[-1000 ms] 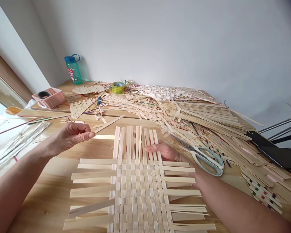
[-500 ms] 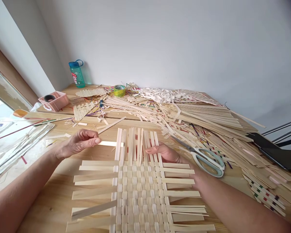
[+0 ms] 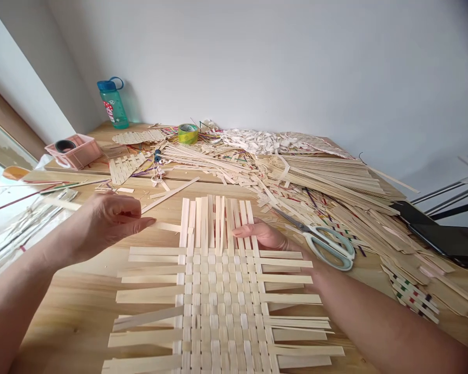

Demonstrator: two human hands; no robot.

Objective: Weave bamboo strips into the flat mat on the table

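Observation:
A half-woven mat of pale flat strips fills the lower middle, its loose ends sticking out at both sides and upward. Thumb and fingers of my left hand are pinched together on a thin pale strip. That strip runs right to the leftmost upright ends, just above the woven part. Another pale length shows left of the hand; I cannot tell if it belongs to the same strip. My right hand grips the upright strip ends, thumb in front, its other fingers largely hidden behind.
Scissors lie right of the mat. Behind are strip piles, a roll of tape, a pink basket and a teal bottle. A dark phone-like object is at the right edge of the table.
My left hand has moved left and turned, so its back shows more, and the strip's end sits further left among the uprights. My right hand keeps its hold. The view has shifted slightly.

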